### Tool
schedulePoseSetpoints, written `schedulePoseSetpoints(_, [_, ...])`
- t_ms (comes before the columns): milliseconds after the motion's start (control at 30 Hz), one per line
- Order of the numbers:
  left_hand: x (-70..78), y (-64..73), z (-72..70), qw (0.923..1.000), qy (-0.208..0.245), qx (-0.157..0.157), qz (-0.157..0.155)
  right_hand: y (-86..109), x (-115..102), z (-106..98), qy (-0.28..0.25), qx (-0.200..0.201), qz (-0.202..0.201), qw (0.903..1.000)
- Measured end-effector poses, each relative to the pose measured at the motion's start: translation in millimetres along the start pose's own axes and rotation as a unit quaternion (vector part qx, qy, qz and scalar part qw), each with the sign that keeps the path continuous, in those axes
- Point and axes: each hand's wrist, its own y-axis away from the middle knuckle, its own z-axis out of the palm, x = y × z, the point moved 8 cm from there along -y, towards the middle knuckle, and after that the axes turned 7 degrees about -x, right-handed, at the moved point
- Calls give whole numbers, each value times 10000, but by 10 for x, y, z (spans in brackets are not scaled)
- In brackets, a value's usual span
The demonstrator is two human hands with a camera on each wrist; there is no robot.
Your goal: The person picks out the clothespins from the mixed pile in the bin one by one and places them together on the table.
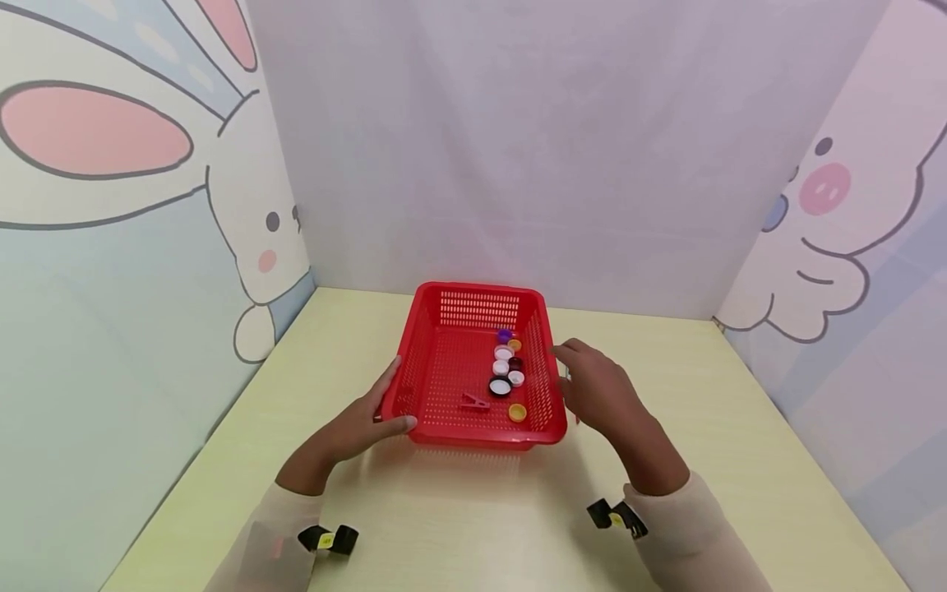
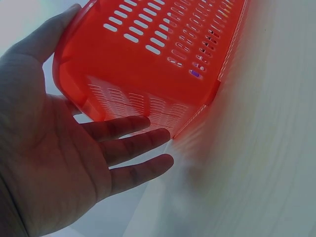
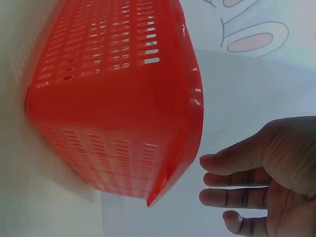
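A red plastic basket (image 1: 473, 432) with slotted walls sits on the table. Inside lie a pink-red clothespin (image 1: 475, 403), a yellow cap (image 1: 517, 413), a black-rimmed white cap (image 1: 500, 387), a purple cap (image 1: 505, 335) and several other small caps, mostly along the right side. My left hand (image 1: 355, 426) spans the near left corner, thumb and forefinger at the rim; in the left wrist view its other three fingers stretch out straight. My right hand (image 1: 598, 388) is beside the right rim; the right wrist view shows its loosely bent fingers (image 3: 232, 197) apart from the basket.
The pale yellow table (image 1: 444, 526) runs back to a plain grey-white wall (image 1: 562, 164). Side walls with cartoon animals (image 1: 251, 222) stand left and right. Just right of the basket, something small and red (image 1: 578, 420) shows, mostly hidden by my right hand.
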Motion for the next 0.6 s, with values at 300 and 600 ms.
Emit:
schedulePoseSetpoints(300, [0, 13, 7, 10000, 1, -10, -4, -174, -251, 194, -262, -462, 56, 9986])
schedulePoseSetpoints(600, [20, 23, 7, 10000, -48, -2, 11, -325, -538, 465, -42, -847, -283, 9960])
